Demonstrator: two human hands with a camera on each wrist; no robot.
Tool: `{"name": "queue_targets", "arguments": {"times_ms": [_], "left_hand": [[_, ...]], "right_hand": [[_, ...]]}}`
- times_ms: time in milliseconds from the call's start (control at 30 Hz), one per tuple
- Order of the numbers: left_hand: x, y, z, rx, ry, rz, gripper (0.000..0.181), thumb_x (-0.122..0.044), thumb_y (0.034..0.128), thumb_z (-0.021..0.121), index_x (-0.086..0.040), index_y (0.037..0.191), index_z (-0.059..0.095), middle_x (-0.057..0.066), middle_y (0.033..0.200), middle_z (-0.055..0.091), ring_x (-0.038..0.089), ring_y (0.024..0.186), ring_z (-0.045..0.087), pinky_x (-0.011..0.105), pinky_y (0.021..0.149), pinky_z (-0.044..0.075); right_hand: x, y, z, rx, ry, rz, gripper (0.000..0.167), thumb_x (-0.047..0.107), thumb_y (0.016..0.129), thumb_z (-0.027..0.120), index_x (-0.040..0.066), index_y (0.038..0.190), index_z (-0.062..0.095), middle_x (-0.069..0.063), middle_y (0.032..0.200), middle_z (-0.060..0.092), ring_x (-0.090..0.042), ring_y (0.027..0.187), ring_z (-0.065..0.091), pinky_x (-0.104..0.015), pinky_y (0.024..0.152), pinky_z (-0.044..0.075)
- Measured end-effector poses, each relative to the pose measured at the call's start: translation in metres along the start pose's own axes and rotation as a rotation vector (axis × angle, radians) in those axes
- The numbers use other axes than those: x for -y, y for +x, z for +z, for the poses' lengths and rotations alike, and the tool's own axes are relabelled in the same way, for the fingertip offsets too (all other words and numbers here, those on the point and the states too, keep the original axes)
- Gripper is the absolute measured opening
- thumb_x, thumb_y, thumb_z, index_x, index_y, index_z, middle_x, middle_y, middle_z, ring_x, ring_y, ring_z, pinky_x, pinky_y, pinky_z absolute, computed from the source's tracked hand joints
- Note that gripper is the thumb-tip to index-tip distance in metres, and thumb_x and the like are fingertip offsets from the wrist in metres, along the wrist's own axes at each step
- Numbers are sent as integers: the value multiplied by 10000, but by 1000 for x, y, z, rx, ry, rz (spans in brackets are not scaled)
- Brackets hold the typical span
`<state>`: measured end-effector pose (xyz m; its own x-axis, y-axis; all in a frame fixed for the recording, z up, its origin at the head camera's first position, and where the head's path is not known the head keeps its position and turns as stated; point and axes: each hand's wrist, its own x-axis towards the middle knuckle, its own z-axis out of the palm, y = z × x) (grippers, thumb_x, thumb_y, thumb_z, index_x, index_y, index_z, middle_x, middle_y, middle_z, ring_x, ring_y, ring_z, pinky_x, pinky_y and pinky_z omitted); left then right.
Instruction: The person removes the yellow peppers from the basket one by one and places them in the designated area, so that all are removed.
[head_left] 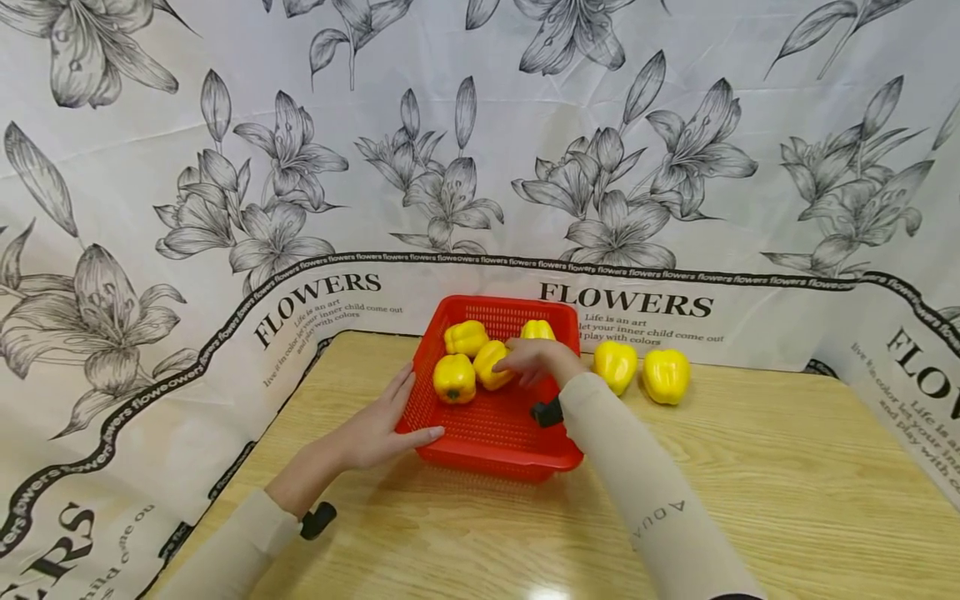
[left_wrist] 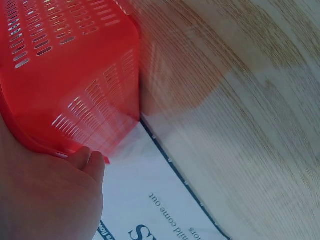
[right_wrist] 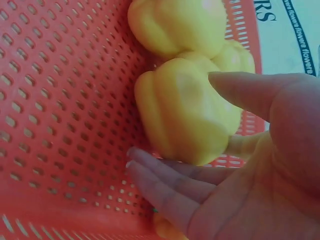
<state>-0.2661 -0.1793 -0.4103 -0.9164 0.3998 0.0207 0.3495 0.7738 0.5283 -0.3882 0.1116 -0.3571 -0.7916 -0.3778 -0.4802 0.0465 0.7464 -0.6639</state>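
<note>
A red plastic basket (head_left: pixel 495 456) with slotted walls stands on the wooden table, holding several yellow bell peppers (head_left: pixel 455 379). My left hand (head_left: pixel 372 432) grips its front left corner, the thumb over the front rim and the fingers along the left side. In the left wrist view, fingertips (left_wrist: pixel 93 162) bend at the basket's rim. My right hand (head_left: pixel 542 361) is inside the basket beside one bell pepper (right_wrist: pixel 180 112). Its thumb touches or nearly touches that pepper, while the other fingers stretch out loosely along the pepper's side. Another pepper (head_left: pixel 537 329) lies behind the right hand, partly hidden.
Two more yellow bell peppers, one nearer the basket (head_left: pixel 615 367) and one farther right (head_left: pixel 666 377), sit on the table (head_left: pixel 787 467). A white flower-printed cloth (head_left: pixel 480 125) hangs around the back and sides. Both wrists carry small black cameras.
</note>
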Motion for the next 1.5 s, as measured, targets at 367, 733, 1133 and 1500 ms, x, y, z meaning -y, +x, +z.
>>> {"name": "queue_targets", "arguments": {"times_ms": [367, 733, 1133, 1500], "left_hand": [[-3, 0, -1, 1, -7, 4, 1159, -786, 873, 559, -105, 1655, 41, -5, 1728, -56, 354, 1536, 237, 556, 1186, 318], [-2, -1, -2, -3, -2, 1, 1159, -799, 873, 544, -111, 1655, 37, -47, 1723, -75, 352, 1527, 260, 543, 1189, 318], [-3, -2, 0, 2, -5, 8, 1153, -801, 877, 538, -121, 1656, 27, -23, 1725, -74, 357, 1523, 264, 543, 1186, 322], [-3, -2, -1, 3, -3, 14, 1151, -800, 880, 533, -109, 1654, 34, -12, 1725, -82, 352, 1532, 243, 542, 1185, 324]], "right_hand": [[1, 8, 14, -25, 83, -22, 807, 249, 1044, 577, 53, 1645, 76, -217, 1639, 239, -409, 1344, 490, -517, 1094, 459], [-1, 13, 18, -130, 35, -126, 765, 202, 989, 673, -17, 1586, 247, -220, 1552, 365, -334, 1265, 512, -507, 1032, 513], [-1, 12, 22, -192, -47, -116, 864, 239, 921, 766, -74, 1556, 271, -246, 1517, 390, -315, 1222, 512, -410, 1008, 523], [-1, 12, 23, -182, -67, -164, 529, 224, 903, 782, -43, 1269, 508, -166, 1183, 535, -270, 1009, 577, -443, 961, 544]]}}
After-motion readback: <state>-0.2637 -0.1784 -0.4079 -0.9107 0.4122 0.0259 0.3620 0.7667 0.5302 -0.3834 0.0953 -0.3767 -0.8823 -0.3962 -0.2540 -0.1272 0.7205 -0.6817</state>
